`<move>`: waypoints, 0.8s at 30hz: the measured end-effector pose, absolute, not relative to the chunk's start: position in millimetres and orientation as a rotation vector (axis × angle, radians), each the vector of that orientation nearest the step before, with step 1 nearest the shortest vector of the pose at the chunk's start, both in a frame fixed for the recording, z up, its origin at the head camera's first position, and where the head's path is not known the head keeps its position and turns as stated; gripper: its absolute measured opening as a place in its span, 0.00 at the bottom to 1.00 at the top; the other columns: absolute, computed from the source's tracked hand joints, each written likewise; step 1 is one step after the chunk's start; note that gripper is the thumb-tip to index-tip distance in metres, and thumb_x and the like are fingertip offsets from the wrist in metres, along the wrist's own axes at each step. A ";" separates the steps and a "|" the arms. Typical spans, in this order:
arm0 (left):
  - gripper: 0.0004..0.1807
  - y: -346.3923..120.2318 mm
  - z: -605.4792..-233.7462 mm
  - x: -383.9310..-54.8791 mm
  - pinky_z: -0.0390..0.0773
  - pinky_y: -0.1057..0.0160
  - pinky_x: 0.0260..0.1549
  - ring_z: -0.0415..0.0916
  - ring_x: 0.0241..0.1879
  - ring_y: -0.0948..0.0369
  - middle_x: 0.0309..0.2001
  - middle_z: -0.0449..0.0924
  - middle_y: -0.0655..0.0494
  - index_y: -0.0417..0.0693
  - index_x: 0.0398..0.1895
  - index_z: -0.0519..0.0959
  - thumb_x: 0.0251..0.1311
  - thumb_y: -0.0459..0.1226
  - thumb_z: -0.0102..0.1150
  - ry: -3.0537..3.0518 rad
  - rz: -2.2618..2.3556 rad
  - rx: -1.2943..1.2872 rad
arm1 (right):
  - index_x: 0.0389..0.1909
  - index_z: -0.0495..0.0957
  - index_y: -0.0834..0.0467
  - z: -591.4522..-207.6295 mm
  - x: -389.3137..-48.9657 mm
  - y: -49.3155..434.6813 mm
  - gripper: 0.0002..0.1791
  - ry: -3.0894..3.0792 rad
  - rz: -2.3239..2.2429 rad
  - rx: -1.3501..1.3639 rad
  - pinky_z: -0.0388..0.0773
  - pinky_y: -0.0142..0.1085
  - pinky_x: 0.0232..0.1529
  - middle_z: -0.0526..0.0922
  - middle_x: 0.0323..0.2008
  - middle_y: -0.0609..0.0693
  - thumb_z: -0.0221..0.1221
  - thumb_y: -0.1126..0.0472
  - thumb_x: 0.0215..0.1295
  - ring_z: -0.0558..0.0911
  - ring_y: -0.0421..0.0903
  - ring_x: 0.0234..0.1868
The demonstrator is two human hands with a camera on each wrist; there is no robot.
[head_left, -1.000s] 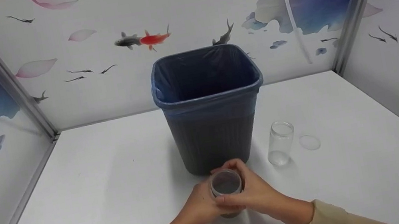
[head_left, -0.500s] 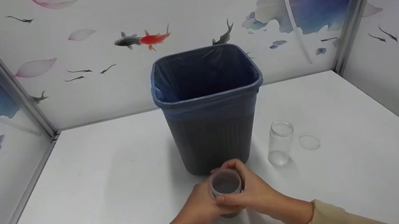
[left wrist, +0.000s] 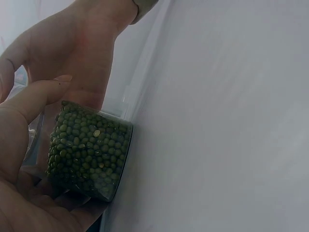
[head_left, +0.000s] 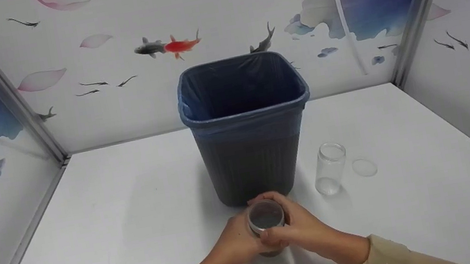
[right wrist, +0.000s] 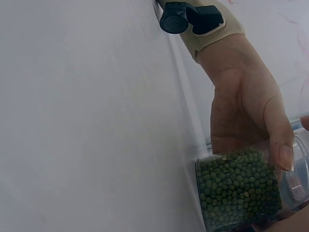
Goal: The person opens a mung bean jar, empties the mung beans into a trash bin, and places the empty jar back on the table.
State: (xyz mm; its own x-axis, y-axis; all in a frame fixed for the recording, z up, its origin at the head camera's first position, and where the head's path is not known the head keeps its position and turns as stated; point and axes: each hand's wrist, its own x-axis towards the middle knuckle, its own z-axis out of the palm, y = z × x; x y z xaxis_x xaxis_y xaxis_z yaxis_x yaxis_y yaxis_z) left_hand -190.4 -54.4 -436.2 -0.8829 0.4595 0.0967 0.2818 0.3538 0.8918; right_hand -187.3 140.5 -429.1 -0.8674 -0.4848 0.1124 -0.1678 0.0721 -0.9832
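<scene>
A clear jar of green mung beans [left wrist: 89,150] stands upright in front of the bin, its round top [head_left: 266,214] facing up. The left hand [head_left: 239,241] grips the jar's body from the left, its thumb lying along the wall in the right wrist view. Around the jar's upper rim curl the thumb and fingers of the right hand [head_left: 304,227]. In the left wrist view, beans fill the lower part and the base is right at the white tabletop. Part of the jar's side is hidden behind both hands.
A dark bin [head_left: 252,162] with a blue liner stands just behind the hands. To its right are a clear jar [head_left: 331,168] with no lid on it and a clear round lid [head_left: 364,167] lying flat. Printed panels enclose the white table [head_left: 106,249].
The right hand's thumb has slid a little rightward along the jar's rim and its fingers have shifted slightly nearer. The left hand and jar stay in place.
</scene>
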 end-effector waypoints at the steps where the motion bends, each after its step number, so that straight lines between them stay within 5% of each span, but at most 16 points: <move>1: 0.46 -54.4 -436.1 -190.3 0.77 0.56 0.61 0.80 0.60 0.58 0.60 0.84 0.58 0.47 0.71 0.75 0.49 0.49 0.85 2.443 1.551 0.673 | 0.70 0.70 0.62 -428.7 -187.1 140.6 0.38 2.108 -1.868 -0.651 0.68 0.43 0.69 0.74 0.70 0.58 0.70 0.57 0.58 0.74 0.51 0.68; 19: 0.45 -54.6 -435.0 -189.6 0.76 0.51 0.62 0.79 0.61 0.57 0.60 0.84 0.58 0.48 0.71 0.76 0.50 0.49 0.84 2.423 1.550 0.616 | 0.72 0.65 0.62 -428.0 -186.6 140.7 0.41 2.101 -1.888 -0.630 0.65 0.49 0.72 0.73 0.70 0.59 0.72 0.53 0.64 0.73 0.52 0.69; 24: 0.47 -54.7 -435.9 -190.8 0.76 0.52 0.63 0.78 0.61 0.57 0.62 0.83 0.57 0.47 0.73 0.74 0.50 0.49 0.84 2.444 1.522 0.641 | 0.66 0.64 0.60 -429.9 -187.1 139.5 0.41 2.127 -1.913 -0.610 0.65 0.46 0.72 0.75 0.70 0.59 0.77 0.54 0.59 0.75 0.51 0.69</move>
